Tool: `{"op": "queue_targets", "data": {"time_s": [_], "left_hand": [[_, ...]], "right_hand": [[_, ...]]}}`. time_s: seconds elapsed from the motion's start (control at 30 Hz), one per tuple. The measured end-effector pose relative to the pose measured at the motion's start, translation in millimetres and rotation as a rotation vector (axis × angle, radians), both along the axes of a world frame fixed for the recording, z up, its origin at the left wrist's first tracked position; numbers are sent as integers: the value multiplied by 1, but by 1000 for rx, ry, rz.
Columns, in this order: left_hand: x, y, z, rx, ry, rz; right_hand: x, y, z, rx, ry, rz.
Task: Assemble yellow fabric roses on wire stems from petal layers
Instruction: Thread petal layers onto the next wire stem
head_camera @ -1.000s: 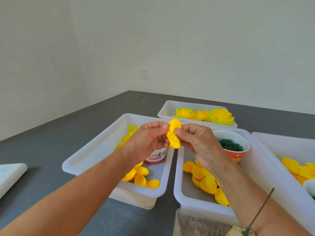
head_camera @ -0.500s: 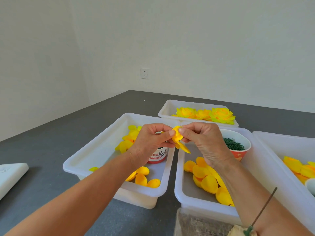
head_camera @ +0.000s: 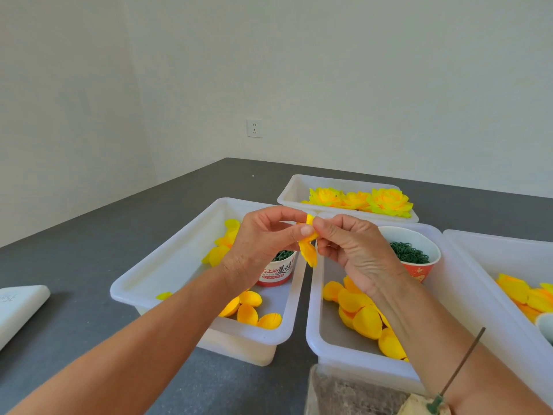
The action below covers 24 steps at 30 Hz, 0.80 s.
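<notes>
My left hand [head_camera: 260, 244] and my right hand [head_camera: 356, 253] meet above the gap between two white tubs, and together they pinch a small yellow petal layer [head_camera: 308, 250]: the left thumb and forefinger are curled onto its upper part from the left, and the right thumb and forefinger close on it from the right, while one petal hangs free below my fingertips. The remaining fingers of both hands are loosely bent and hold nothing else. Under my left forearm lies the left tub [head_camera: 167, 265], which contains loose yellow petals [head_camera: 248, 313] near its front wall and more at its far left side, and a red-and-white paper cup [head_camera: 276, 271] of dark green rings, partly hidden by my hand. Under my right wrist lies the middle tub [head_camera: 312, 324] with a heap of petals [head_camera: 362, 313] and a second paper cup [head_camera: 416, 253] filled with green rings. A third tub [head_camera: 493, 259] at the right edge holds further yellow pieces. Behind them, a far tub [head_camera: 296, 190] carries finished yellow roses [head_camera: 389, 202]. At bottom right, a thin wire stem [head_camera: 460, 363] rises at a slant from a green base. All tubs rest on a dark grey table [head_camera: 89, 241].
</notes>
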State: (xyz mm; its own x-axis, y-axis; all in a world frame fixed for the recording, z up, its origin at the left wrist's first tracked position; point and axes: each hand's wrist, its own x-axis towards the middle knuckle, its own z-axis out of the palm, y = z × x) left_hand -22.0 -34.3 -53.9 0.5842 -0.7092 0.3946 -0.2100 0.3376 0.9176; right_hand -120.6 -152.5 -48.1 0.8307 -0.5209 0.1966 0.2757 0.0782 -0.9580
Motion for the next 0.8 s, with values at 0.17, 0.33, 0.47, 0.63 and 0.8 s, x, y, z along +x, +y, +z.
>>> {"op": "queue_targets", "data": {"time_s": [0.17, 0.33, 0.47, 0.63, 0.8], "left_hand": [[2, -1, 0, -9, -58, 100], [2, -1, 1, 13, -170, 177], [1, 0, 0, 59, -251, 152], [-2, -1, 1, 67, -290, 187], [0, -2, -1, 51, -296, 173]], "right_hand": [[1, -1, 0, 90, 68, 41], [3, -2, -2, 113, 105, 38], [3, -4, -3, 115, 132, 32], [5, -7, -3, 190, 139, 48], [5, -7, -4, 116, 127, 47]]}}
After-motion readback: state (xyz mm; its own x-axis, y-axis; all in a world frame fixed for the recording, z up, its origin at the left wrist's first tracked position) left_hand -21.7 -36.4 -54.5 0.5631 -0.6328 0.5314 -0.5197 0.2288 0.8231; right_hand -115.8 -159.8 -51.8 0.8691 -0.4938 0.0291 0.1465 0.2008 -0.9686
